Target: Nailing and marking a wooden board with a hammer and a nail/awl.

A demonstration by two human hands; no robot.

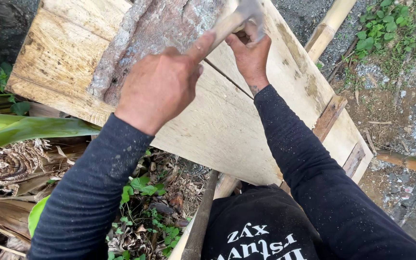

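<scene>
My left hand (160,86) is closed around the pale wooden handle of a hammer (225,26), thumb stretched along it. The hammer's grey head is blurred at the top edge. Just under that head my right hand (250,54) rests on the light wooden boards (217,125), fingers bunched together and pointing up. The blurred head hides whatever they pinch. A rough slab with grey-brown bark (145,38) lies on the boards to the left of both hands. Both arms wear dark long sleeves.
The boards sit on wooden battens (331,115) over the ground. Bamboo poles (328,26) lie at the upper right and right. A long green leaf (34,130), dry leaves and small plants are at the lower left. Gravel and weeds are on the right.
</scene>
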